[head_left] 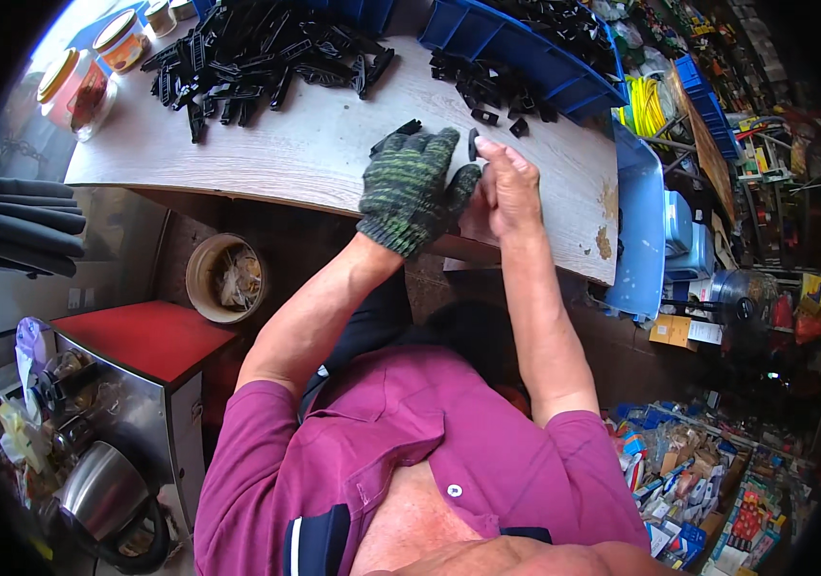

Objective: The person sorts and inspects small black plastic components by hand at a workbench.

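My left hand (409, 187), in a dark green and black knitted glove, is closed over the near part of the table. From beneath its fingers pokes the end of a long black plastic part (408, 128); the glove hides the rest. Close beside it, my bare right hand (509, 187) pinches a small black plastic piece (473, 145) between thumb and fingers. Beyond the left hand lies a big heap of long black plastic parts (238, 58). Smaller black pieces (497, 91) are scattered past my right hand.
A blue bin (526, 62) of black parts stands at the table's back right. Lidded jars (74, 91) sit at the left end of the pale table (266, 158). Below are a bucket (201, 278), a red-topped cabinet (142, 336) and a kettle (103, 490); a blue tub (636, 230) stands right.
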`<state>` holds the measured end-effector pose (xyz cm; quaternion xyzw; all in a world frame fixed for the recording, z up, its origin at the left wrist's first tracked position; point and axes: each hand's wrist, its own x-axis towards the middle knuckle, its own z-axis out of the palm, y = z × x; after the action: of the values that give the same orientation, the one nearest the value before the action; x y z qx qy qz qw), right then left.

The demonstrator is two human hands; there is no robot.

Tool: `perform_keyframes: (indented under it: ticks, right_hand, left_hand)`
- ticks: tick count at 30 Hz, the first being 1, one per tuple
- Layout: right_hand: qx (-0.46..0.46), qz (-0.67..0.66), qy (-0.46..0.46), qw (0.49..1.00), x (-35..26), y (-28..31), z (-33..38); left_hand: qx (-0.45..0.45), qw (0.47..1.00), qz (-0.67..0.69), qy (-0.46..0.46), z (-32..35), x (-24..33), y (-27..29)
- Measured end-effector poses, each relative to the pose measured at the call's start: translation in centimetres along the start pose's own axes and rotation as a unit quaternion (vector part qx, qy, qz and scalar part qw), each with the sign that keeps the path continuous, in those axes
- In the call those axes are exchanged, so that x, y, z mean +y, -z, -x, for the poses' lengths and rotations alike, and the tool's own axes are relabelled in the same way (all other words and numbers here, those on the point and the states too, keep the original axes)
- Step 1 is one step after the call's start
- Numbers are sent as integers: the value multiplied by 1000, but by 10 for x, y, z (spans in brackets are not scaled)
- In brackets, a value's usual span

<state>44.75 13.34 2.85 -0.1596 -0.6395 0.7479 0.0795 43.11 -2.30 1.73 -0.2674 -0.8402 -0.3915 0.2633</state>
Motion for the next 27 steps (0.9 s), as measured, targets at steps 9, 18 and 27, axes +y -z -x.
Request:
perform_keyframes:
  ticks: [9,18,27]
  right_hand:
    - [-33,49,18,998,4,-3,10]
    - [-26,-33,17,999,11,-6,18]
    - [36,-57,48,997,17,-2,15]
  left_hand:
    - [-53,999,10,7,5,0,-11]
    - [11,989,-148,17,1,-21,22]
    - [-112,990,82,38,2,-15,19]
